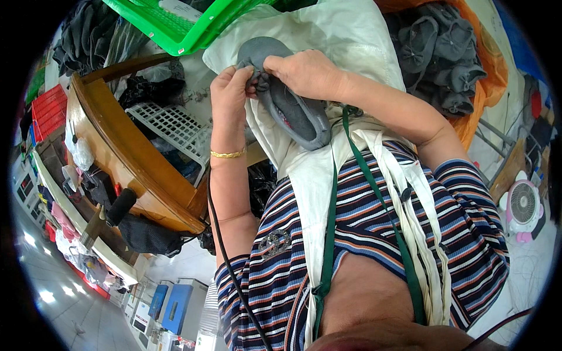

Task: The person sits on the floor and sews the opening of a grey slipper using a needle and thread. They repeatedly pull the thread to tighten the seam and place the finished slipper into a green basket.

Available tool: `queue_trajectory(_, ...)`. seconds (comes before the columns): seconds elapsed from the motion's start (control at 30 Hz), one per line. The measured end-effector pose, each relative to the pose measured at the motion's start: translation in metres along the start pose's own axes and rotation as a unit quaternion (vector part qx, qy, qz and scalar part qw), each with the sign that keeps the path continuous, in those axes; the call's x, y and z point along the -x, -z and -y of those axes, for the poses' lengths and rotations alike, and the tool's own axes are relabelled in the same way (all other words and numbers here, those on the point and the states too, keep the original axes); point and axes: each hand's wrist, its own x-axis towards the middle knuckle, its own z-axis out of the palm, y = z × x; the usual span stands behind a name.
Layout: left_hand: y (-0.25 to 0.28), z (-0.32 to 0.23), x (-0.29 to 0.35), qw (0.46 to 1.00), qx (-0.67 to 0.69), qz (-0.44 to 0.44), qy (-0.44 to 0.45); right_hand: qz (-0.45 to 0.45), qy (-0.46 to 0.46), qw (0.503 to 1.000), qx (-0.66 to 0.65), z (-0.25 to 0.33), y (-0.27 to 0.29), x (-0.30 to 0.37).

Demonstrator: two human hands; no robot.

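Two hands (pixel 310 75) on one grey slip-on shoe (pixel 300 119)

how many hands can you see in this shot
2. The left hand is at the left edge of the grey shoe, and the right hand grips it from the right. Some fingers are partly hidden; no other hand shows.

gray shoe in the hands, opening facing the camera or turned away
Facing the camera: the inside of the gray shoe shows within its rim, while the left hand and right hand pinch it near the toe.
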Motion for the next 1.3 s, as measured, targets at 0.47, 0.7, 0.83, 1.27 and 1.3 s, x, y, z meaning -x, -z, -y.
queue_trajectory(0.47, 0.01, -0.003, -0.001, 0.999, 0.011, 0.034, 0.036, -0.004, -0.031, 0.997, -0.067, 0.009, -0.008, 0.0)
queue_trajectory(0.7, 0.015, -0.004, -0.001, 0.996, 0.041, 0.048, 0.058, -0.03, -0.041, 0.996, -0.067, 0.013, -0.018, 0.001)
queue_trajectory(0.83, 0.014, -0.005, 0.002, 0.996, 0.051, 0.042, 0.058, -0.028, -0.073, 0.993, -0.084, 0.021, -0.015, 0.001)
queue_trajectory(1.27, -0.002, -0.001, 0.005, 1.0, -0.004, 0.02, 0.004, -0.057, -0.005, 0.987, -0.149, 0.013, 0.021, -0.018)
queue_trajectory(1.3, -0.005, -0.001, 0.004, 1.0, -0.012, 0.019, -0.006, -0.08, 0.009, 0.982, -0.172, 0.01, 0.019, -0.018)
